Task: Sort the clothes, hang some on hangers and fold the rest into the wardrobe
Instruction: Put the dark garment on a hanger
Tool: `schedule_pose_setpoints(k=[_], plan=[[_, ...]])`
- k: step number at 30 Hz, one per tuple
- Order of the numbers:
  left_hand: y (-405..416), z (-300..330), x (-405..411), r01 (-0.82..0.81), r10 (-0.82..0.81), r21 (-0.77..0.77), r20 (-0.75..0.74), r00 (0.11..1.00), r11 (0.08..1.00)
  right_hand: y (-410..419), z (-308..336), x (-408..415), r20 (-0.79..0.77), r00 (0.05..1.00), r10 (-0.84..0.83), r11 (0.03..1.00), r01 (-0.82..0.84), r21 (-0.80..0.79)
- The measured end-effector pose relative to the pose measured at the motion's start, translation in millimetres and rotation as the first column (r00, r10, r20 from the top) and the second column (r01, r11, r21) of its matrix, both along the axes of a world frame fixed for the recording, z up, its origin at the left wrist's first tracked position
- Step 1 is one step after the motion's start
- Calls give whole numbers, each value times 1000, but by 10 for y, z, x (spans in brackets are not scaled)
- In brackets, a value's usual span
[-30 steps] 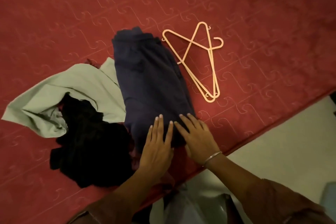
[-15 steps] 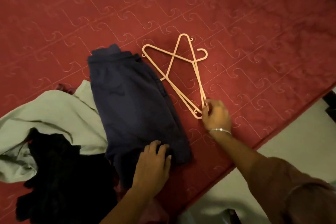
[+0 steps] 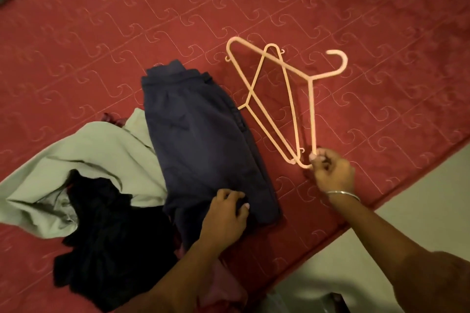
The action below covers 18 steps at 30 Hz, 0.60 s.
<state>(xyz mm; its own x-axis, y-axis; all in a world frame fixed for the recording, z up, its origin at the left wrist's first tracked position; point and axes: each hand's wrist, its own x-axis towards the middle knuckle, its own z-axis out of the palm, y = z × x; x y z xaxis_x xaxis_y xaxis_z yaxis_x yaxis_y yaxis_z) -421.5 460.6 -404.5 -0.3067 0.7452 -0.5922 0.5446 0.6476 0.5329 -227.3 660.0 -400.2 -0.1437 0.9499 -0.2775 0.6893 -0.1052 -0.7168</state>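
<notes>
The right hand (image 3: 330,173) is pinching the near corner of the upper hanger (image 3: 311,109), whose long side is running away from it. The left hand (image 3: 226,213), fingers curled, is seemingly gripping the navy trousers (image 3: 203,140) just left of the hangers.
</notes>
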Motion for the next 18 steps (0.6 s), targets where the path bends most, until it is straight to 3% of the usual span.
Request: schedule_pose_setpoints(k=[4, 7, 12, 15, 18], plan=[[123, 171, -165, -154, 158, -39, 166, 973, 987, -116, 138, 117, -111, 989, 94, 996, -91, 26], [312, 300, -346, -416, 390, 59, 249, 886, 907, -126, 212, 82, -108, 976, 187, 982, -184, 36], [761, 484, -581, -711, 605, -3, 528, 596, 703, -92, 228, -119, -127, 918, 376, 926, -374, 40], [856, 566, -648, -846, 699, -142, 640, 318, 515, -15, 251, -343, -162, 898, 409, 912, -410, 34], [868, 531, -730, -874, 674, -259, 732, 100, 412, 137, 288, -584, -311, 864, 397, 881, -453, -135]])
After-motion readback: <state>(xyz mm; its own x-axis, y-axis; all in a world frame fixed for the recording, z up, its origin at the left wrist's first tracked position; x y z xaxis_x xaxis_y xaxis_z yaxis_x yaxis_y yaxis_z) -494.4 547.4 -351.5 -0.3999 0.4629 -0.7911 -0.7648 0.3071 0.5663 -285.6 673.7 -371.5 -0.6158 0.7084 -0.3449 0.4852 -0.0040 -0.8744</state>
